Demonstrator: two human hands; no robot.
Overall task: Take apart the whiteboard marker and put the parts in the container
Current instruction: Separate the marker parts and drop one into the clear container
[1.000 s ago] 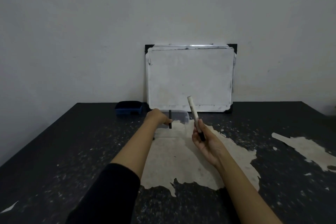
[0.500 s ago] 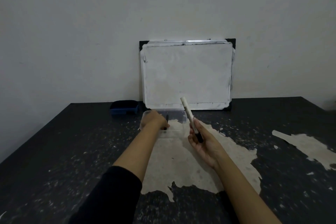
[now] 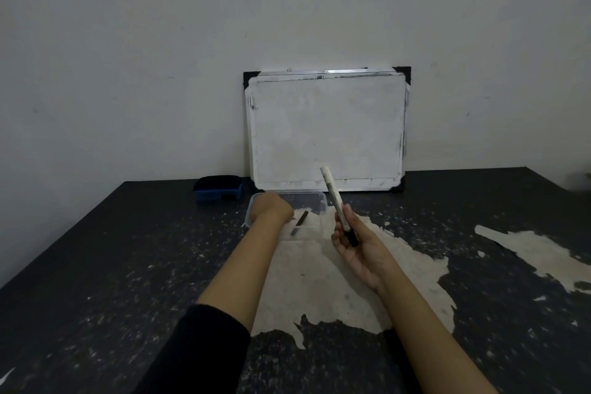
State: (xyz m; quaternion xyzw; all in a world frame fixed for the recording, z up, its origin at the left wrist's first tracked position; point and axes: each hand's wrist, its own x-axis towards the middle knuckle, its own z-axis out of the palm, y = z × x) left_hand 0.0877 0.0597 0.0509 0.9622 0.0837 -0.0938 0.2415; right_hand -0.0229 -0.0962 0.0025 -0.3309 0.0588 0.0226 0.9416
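My right hand [image 3: 358,246] grips the white marker body [image 3: 334,198] near its dark lower end, the barrel tilted up and left. A clear plastic container [image 3: 315,198] sits on the table in front of the whiteboard. Inside it lies a small black marker part [image 3: 302,218], with a second dark piece [image 3: 293,231] just below it. My left hand [image 3: 271,209] hovers over the container's left side, fingers curled downward, and nothing shows in it.
A whiteboard [image 3: 326,131] leans against the wall behind the container. A blue eraser [image 3: 218,188] lies to its left. The black table [image 3: 96,265] has worn pale patches in the middle and at the right.
The black part left my left hand and now lies in the container. My left hand dropped from above the container toward its left side. The right hand kept the marker body almost still.
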